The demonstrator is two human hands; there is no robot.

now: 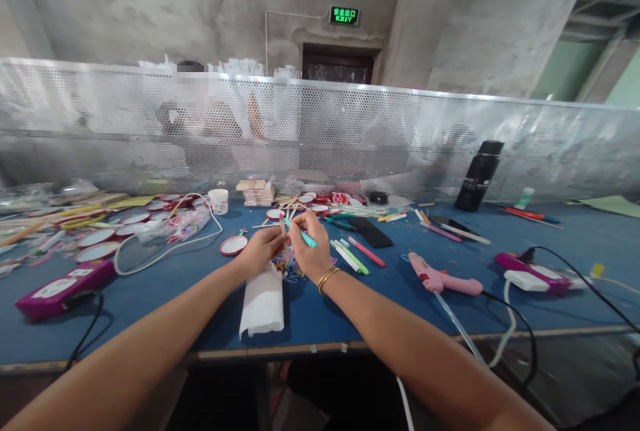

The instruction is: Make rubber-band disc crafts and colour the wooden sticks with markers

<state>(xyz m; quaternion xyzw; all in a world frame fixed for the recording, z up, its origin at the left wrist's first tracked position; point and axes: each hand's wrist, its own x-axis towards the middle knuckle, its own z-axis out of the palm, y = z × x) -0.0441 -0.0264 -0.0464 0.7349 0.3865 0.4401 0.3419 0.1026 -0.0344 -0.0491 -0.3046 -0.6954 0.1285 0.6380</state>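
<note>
My left hand [260, 249] and my right hand [306, 247] meet over the blue table [150, 297], fingers pinched. A thin wooden stick [283, 229] stands between them, and both hands seem to grip it. My right hand also holds a teal pen [306, 238] that pokes out to the right. A gold bracelet [327, 277] circles my right wrist. Under the hands lies a small heap of coloured rubber bands [289, 267]. A folded white tissue [262, 303] lies below my left hand.
A pink glue gun [440, 279] with its cable lies right of my hands; markers [356, 255], a black phone [371, 232] and a black bottle [479, 176] sit beyond. Round red-rimmed discs [233, 245], a white cup [219, 201] and a magenta case [63, 286] lie left. A person sits behind the perforated screen [400, 137].
</note>
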